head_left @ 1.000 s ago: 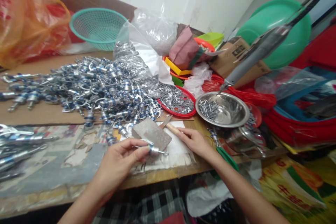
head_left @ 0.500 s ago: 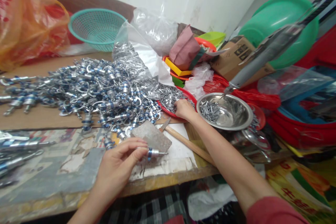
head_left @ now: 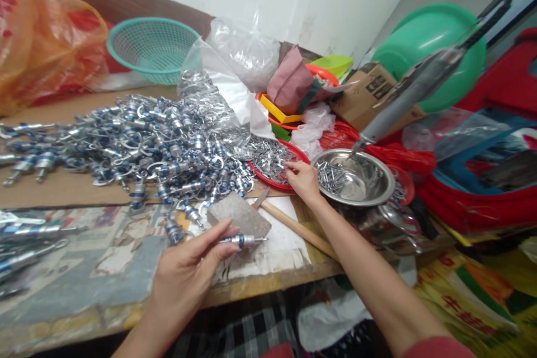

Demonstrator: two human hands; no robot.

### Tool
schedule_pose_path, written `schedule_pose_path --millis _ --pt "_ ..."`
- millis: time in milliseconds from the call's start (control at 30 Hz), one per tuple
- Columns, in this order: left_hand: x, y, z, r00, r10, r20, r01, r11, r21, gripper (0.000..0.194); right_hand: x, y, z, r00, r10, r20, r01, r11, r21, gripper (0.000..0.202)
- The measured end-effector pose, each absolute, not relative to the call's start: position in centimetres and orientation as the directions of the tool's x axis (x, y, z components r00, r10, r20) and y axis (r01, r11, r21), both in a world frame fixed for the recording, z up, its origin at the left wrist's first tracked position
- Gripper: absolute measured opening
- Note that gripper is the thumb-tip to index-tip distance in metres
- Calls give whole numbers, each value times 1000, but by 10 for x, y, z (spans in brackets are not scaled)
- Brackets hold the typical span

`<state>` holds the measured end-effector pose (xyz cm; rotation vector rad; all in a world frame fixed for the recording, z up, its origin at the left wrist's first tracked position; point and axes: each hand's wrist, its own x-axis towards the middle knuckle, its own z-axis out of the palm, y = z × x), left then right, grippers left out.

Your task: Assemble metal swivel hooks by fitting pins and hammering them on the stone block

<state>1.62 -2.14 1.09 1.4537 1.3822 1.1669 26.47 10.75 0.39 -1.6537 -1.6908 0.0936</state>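
My left hand point(head_left: 188, 268) pinches a silver-and-blue metal fitting point(head_left: 243, 240) between thumb and fingers, its thin pin pointing right. The fitting hovers by the front of a grey metal block point(head_left: 241, 215). At the right rim of a red dish point(head_left: 274, 183), my right hand point(head_left: 304, 182) has its fingertips drawn together; whatever is in them is too small to make out. The dish is full of small silver metal pieces point(head_left: 268, 158). Between my hands lies a hammer point(head_left: 300, 228) with a wooden handle, partly behind my right forearm.
A big heap of silver-and-blue fittings point(head_left: 168, 145) covers the left of the bench. Beyond it stands a teal basket point(head_left: 155, 47). To the right, a steel bowl point(head_left: 369, 190) holds metal pins, with a grey metal rod point(head_left: 403, 98) slanting above it. More fittings lie far left point(head_left: 33, 235).
My right hand has drawn back from the pieces in the red dish toward its right rim. My left hand still holds the fitting, nearly in place. The view has shifted slightly.
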Motion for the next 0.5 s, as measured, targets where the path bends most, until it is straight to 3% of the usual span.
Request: schedule_pose_path --millis 367,467,500 --pt "16 -25 10 -2 991 134 298 -128 946 39 238 91 8 238 890 388 521 221 -825 31" --pt "14 -25 9 -6 992 128 291 -120 949 40 213 57 23 154 915 372 404 285 -869 33" --pt "14 -25 9 -8 991 134 292 -126 948 41 204 43 28 57 928 368 296 336 -894 33"
